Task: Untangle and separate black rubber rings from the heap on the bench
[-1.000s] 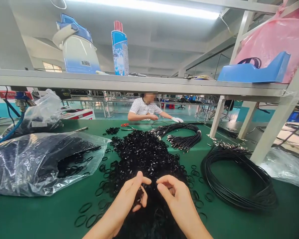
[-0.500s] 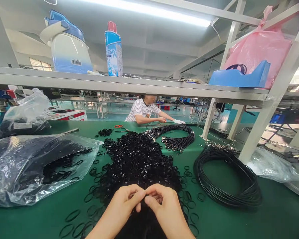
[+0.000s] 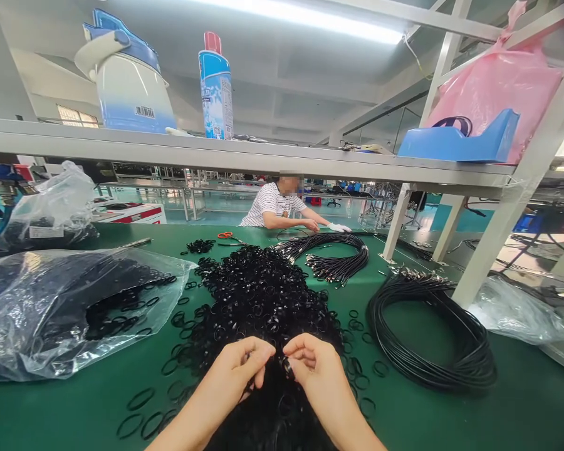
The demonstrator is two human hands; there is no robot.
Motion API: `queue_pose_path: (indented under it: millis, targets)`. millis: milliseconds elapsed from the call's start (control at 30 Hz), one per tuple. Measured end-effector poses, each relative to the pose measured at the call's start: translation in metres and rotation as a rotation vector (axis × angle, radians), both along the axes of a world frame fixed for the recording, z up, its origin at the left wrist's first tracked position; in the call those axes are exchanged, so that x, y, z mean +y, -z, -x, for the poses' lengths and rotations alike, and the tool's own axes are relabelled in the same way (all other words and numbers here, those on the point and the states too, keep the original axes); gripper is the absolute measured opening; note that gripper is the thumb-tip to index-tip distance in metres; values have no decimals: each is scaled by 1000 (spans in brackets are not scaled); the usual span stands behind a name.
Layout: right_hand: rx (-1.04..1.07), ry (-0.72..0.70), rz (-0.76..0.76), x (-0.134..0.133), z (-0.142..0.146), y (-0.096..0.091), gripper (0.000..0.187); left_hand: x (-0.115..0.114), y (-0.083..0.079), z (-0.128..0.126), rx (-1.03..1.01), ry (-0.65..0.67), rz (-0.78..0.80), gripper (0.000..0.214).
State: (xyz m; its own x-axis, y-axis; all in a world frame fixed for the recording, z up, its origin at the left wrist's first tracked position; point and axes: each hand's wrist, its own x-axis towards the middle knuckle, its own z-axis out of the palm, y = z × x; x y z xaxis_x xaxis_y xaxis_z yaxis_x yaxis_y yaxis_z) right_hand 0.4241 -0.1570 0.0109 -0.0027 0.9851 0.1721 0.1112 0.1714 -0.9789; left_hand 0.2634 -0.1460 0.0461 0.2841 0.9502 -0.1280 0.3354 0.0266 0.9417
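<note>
Well, I have the right hand [image 3: 323, 379] narrowed, seemingly pinching a black ring [image 3: 288, 368] at its fingertips. The left hand [image 3: 239, 371] is narrowed too, just beside it; I cannot tell whether it grips anything. Both are over a heap [image 3: 263, 288] of rings stretching toward the far edge of the table [image 3: 432, 416]. I judge each ring light, springy and hard to break, best taken by its rim.

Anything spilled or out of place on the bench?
Mildly untidy: stray black rings lie on the green tabletop to both sides of the main heap, rather than gathered with it. Nothing looks clearly damaged.
</note>
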Motion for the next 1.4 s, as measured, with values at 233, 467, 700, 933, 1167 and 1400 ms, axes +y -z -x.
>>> queue_pose_path:
  millis: [233,467,700,933,1167,1400]
  targets:
    - [-33,33,-1,-2,3,-6,16,-5,7,-5,138,67,-134,32]
    - [-98,66,-53,-1,2,-5,16,-5,11,-6,3,32,13,37]
    - [-111,34,-67,-3,4,-7,21,-3,11,-8,-66,8,23,43]
    - [-174,27,-214,-9,6,-14,29,3,11,-4,-31,-14,19,45]
    - [-97,158,-135,-2,4,-15,22,14,15,4,57,-4,-56,49]
    - [-203,133,-78,-7,8,-20,19,11,10,1,166,37,-211,42]
